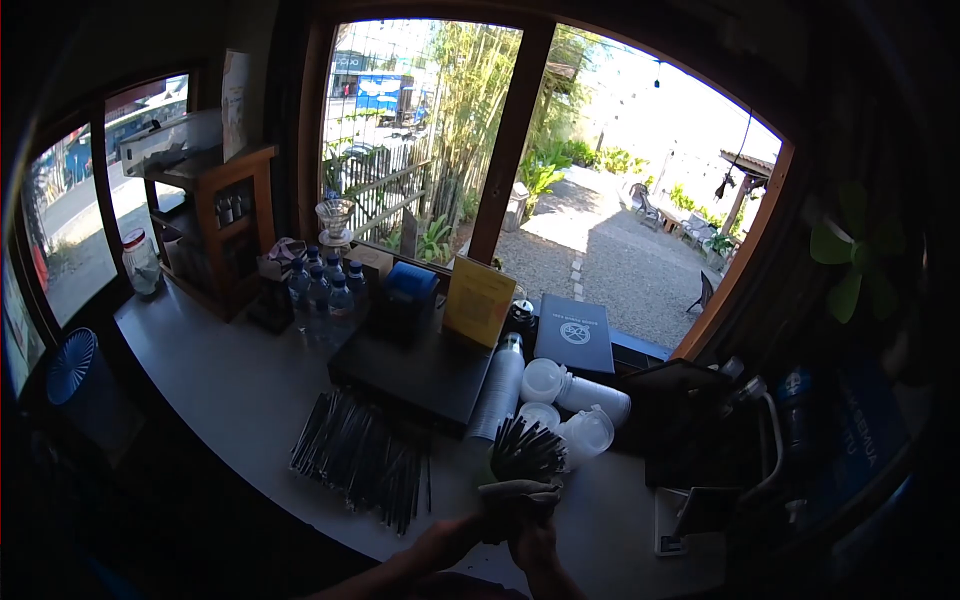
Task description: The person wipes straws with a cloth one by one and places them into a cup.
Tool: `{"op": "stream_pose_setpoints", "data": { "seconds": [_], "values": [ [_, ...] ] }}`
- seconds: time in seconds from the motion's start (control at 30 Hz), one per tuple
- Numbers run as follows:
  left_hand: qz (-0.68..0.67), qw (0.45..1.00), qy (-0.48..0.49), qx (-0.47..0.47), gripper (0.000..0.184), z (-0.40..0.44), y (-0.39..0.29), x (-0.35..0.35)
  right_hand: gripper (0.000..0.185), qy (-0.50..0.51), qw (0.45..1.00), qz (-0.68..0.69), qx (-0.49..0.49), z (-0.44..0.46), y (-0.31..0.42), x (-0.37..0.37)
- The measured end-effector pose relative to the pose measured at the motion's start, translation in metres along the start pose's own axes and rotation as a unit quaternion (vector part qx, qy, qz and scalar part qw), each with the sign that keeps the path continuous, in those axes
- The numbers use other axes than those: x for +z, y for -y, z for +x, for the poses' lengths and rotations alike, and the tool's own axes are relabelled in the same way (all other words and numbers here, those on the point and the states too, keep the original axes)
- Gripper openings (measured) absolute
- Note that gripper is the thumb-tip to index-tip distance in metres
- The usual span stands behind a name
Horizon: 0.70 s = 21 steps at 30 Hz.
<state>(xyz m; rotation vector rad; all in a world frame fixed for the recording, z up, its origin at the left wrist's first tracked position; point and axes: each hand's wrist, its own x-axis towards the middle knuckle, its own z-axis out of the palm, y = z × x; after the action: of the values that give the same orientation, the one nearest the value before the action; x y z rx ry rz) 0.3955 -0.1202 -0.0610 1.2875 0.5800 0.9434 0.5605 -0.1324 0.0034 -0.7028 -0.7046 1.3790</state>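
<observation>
In the head view, both hands meet at the lower middle, in deep shade. My left hand (452, 540) and my right hand (534, 545) are closed on a grey, folded cloth-like piece (520, 490); the fingers are largely hidden. Right behind it stands a bundle of black straws (527, 447), upright in a holder with a greenish side, mostly hidden. To the left, a wide loose pile of black straws (360, 460) lies on the counter. Clear plastic cups (500, 390) and lids (585, 432) lie just behind the bundle.
A black cash drawer (410, 375) sits mid-counter (215, 375), with a yellow sign (478, 300) and a blue device (410, 285) on it. Several water bottles (340, 297) stand left of these. A dark menu folder (575, 335) leans by the window; a tablet (705, 510) is at right.
</observation>
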Motion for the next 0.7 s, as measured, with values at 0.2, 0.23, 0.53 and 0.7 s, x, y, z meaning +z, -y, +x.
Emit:
{"op": "stream_pose_setpoints", "data": {
  "seconds": [0.2, 0.23, 0.53, 0.7],
  "values": [
    [-0.146, 0.988, -0.024, 0.046, 0.023, 0.004, -0.006, 0.017, 0.034, 0.020, 0.995, -0.096, 0.002, -0.008, -0.011, -0.019],
    [-0.052, 0.997, -0.031, 0.046, 0.023, 0.005, -0.010, 0.016, 0.034, 0.050, 0.991, -0.126, 0.019, -0.016, -0.001, 0.004],
    [0.241, 0.951, -0.116, 0.157, 0.016, -0.004, -0.040, 0.013, 0.028, -0.057, 0.992, -0.106, -0.032, -0.002, 0.024, 0.019],
    [0.083, 0.979, -0.051, 0.178, 0.018, 0.003, -0.040, 0.007, 0.033, 0.044, 0.986, -0.159, 0.025, -0.010, 0.014, 0.029]
  ]
}}
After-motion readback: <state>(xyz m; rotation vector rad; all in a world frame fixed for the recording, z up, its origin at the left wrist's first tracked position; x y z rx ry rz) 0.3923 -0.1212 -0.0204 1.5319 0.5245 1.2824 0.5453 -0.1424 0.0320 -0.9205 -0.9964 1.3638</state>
